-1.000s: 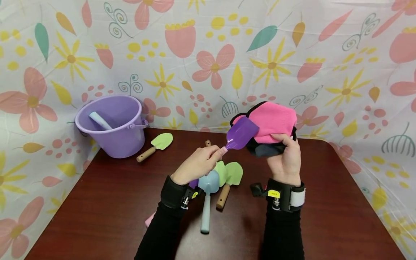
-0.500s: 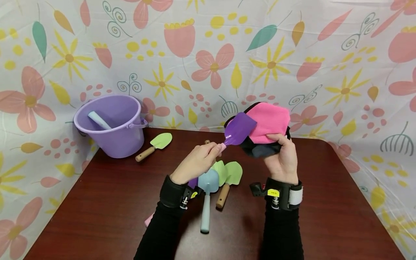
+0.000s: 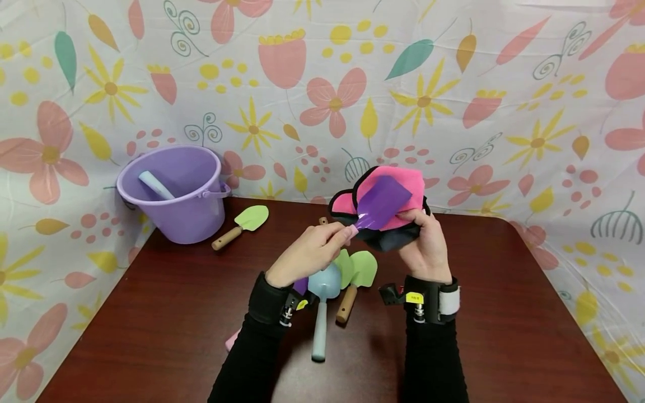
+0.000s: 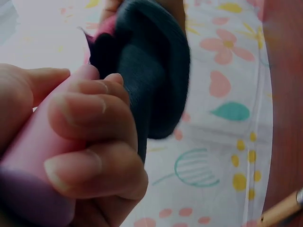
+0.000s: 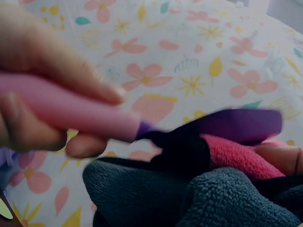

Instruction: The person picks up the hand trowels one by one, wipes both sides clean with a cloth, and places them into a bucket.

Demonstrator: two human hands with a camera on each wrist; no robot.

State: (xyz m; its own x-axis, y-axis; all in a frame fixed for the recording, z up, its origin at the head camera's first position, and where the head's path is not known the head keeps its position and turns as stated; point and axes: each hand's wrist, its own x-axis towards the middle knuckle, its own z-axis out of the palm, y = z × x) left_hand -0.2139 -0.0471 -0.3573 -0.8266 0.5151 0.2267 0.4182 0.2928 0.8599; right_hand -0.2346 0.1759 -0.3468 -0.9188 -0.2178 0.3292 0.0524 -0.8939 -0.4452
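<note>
Left hand point(image 3: 307, 254) is pinching the pink handle of a purple shovel point(image 3: 381, 203), while the right hand point(image 3: 423, 246) is gripping a pink and dark cloth point(image 3: 375, 210) bunched behind the blade, both raised above the table point(image 3: 151, 313). Being plastic, the shovel is probably light, stiff and smooth, best held by its handle; the fleecy cloth looks soft and yielding. More shovels point(image 3: 335, 277) are lying on the table beneath the hands, a lilac bucket point(image 3: 173, 193) is sitting at its far left, and flowered sheeting point(image 3: 322, 84) is hanging behind.
</note>
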